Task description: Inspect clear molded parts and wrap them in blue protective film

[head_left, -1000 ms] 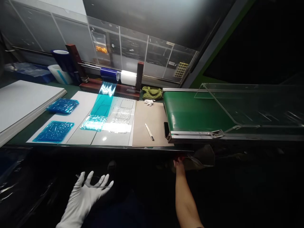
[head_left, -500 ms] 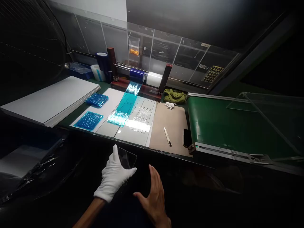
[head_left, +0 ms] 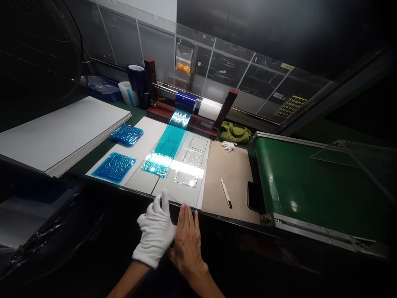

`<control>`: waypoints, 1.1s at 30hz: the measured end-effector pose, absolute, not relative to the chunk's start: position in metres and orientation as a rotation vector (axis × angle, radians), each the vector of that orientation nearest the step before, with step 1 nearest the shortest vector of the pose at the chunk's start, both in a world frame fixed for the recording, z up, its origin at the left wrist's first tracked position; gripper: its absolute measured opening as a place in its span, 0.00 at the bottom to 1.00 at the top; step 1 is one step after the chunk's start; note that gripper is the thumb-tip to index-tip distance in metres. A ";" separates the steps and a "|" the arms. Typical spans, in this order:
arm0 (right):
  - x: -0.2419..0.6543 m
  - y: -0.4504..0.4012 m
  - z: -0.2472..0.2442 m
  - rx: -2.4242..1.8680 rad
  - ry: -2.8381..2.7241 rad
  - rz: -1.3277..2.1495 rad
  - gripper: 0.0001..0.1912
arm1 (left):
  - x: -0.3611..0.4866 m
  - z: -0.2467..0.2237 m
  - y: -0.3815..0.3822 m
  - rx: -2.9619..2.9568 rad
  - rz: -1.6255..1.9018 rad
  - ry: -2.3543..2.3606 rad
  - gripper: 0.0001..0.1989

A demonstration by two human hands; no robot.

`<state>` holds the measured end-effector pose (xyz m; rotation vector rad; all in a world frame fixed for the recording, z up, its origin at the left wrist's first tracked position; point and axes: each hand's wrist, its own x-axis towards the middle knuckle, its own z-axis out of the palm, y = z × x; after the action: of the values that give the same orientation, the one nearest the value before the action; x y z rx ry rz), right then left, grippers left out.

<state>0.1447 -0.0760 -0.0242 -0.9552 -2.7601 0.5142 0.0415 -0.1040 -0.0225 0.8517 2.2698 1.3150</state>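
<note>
My left hand (head_left: 156,231), in a white glove, grips a thin clear pane (head_left: 174,201) just off the table's front edge. Only a faint upper edge of this pane shows; both hands cover the rest. My bare right hand (head_left: 187,238) is pressed up against the pane's right side, its fingers straight and close together, its thumb hidden. Past the fingertips lies a grey-white sheet (head_left: 147,182) with drawn rectangles. On it are a teal film strip (head_left: 169,140), a shiny teal film stack (head_left: 157,164) and clear film pieces (head_left: 187,178).
Two blue film stacks (head_left: 114,167) lie at left, beside thick white sheets (head_left: 68,128). A wooden stand (head_left: 151,82) carries a blue film roll (head_left: 186,100) and a white roll (head_left: 210,108). At right are a tweezer-like tool (head_left: 226,193), a phone (head_left: 254,195) and a green conveyor belt (head_left: 304,186).
My right hand has come left and forward to meet my left hand at the pane. Both hands have moved nearer the table edge, and the pane has turned so less of it shows.
</note>
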 end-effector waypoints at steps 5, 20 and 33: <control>0.120 -0.054 -0.032 -0.971 -2.743 0.494 0.57 | 0.015 -0.029 -0.082 0.920 1.205 2.293 0.43; 0.087 0.097 -0.037 -1.347 -2.428 0.297 0.52 | -0.086 -0.037 -0.052 0.726 0.988 2.564 0.59; 0.030 0.299 -0.086 -0.984 -2.688 0.082 0.47 | -0.088 -0.099 -0.026 1.377 0.279 2.680 0.44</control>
<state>0.0297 0.2993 -0.0858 -0.9841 -2.6881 0.0818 -0.0877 -0.0263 -0.0991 1.3771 2.6804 0.2793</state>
